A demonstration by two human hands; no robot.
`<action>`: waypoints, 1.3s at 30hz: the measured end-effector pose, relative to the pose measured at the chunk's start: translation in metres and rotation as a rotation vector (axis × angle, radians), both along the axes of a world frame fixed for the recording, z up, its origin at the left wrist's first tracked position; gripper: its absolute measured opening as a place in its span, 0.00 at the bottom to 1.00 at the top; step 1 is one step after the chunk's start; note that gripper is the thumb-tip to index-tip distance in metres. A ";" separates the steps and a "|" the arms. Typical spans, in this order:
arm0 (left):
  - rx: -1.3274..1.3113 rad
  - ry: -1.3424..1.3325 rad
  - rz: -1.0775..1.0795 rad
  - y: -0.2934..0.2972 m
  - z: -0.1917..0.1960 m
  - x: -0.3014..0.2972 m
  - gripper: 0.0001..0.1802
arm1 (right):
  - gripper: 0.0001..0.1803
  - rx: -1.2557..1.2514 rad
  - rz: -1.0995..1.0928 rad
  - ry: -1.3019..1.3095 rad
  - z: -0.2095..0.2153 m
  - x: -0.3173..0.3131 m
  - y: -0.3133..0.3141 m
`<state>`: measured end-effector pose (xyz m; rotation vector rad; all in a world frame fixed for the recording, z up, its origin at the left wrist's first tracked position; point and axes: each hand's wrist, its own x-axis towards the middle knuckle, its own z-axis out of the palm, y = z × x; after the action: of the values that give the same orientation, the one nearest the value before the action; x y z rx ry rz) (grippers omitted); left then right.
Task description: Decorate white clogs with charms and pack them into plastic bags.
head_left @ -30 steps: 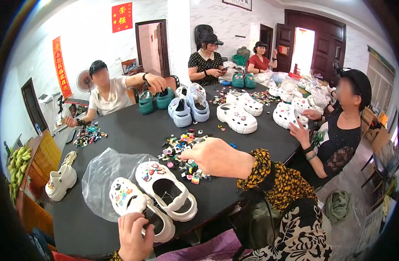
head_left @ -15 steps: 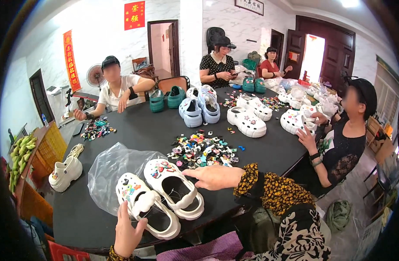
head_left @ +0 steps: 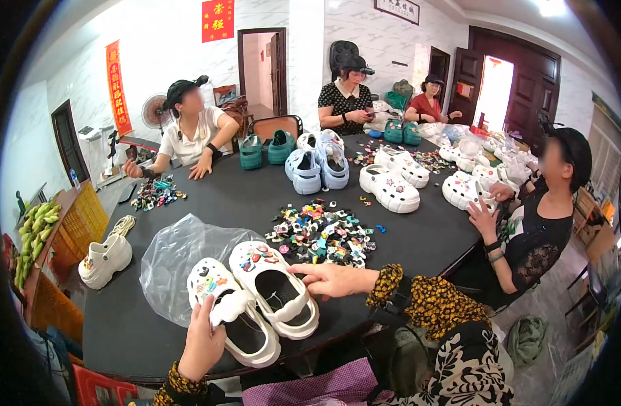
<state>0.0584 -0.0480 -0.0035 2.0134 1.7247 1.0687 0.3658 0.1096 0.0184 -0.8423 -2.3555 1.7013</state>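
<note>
A pair of white clogs stands side by side before me, toes pointing away, each with colourful charms on its upper. My left hand (head_left: 203,342) lies against the outer side of the left clog (head_left: 246,342), thumb apart from the fingers, which reach up by its strap. Across from it, my right hand (head_left: 341,279) has its index finger stretched to the right clog (head_left: 297,330), touching near the opening; the other fingers are partly bent. Behind the clogs lies a crumpled clear plastic bag (head_left: 163,274). A heap of mixed small shoe charms (head_left: 322,233) spreads on the black table (head_left: 141,352).
One white clog (head_left: 106,265) stands at the left edge. Pale blue clogs (head_left: 304,172), green clogs (head_left: 251,154) and more white clogs (head_left: 392,189) stand farther back. A co-worker (head_left: 544,210) at the right handles a white clog (head_left: 463,191); other people sit around the far side.
My left hand has moved up along the left clog, its fingers now against the upper. The right hand stays at the right clog. The person at far left has turned their head.
</note>
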 end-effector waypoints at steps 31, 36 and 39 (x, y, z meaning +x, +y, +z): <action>0.090 0.077 0.044 0.067 0.023 -0.072 0.16 | 0.35 0.002 0.306 0.430 -0.012 -0.060 -0.094; 0.158 0.121 0.085 0.038 0.043 -0.060 0.23 | 0.33 0.025 0.304 0.404 -0.019 -0.056 -0.088; 0.352 0.215 0.031 0.019 0.059 -0.024 0.21 | 0.32 0.046 0.310 0.343 -0.018 -0.054 -0.086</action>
<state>0.0346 -0.0292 0.0554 2.3992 1.7747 1.2824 0.3119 0.0231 0.0000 -0.1606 -2.3593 1.7193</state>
